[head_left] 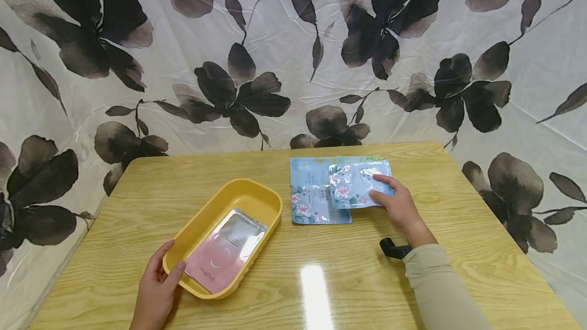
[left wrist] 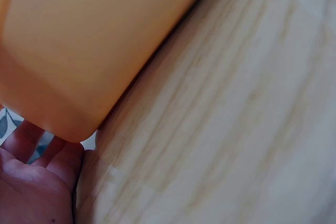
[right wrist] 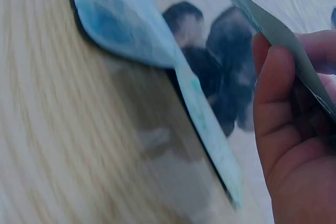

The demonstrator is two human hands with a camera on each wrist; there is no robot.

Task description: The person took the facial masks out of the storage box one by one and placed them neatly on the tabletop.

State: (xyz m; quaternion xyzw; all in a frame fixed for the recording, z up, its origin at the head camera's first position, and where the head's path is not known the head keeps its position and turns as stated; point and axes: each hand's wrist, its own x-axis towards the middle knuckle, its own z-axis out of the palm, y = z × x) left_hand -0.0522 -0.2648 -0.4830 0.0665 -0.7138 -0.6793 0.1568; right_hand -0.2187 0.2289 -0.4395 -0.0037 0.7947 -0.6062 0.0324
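Note:
In the head view my left hand grips the near left corner of a yellow plastic tray, thumb over the rim and fingers along the outer wall. Inside the tray lies a pink and silver sachet lettered PMPM. My right hand pinches the right edge of a blue floral sachet between thumb and fingers. In the right wrist view this sachet is raised off the table, seen edge-on. Beneath and beside it, more blue sachets lie flat, including a floral one in front.
A yellow wood-grain table carries everything, with a bright light reflection near its front. Behind and around it hangs a white cloth printed with dark flowers. A black band is on my right wrist.

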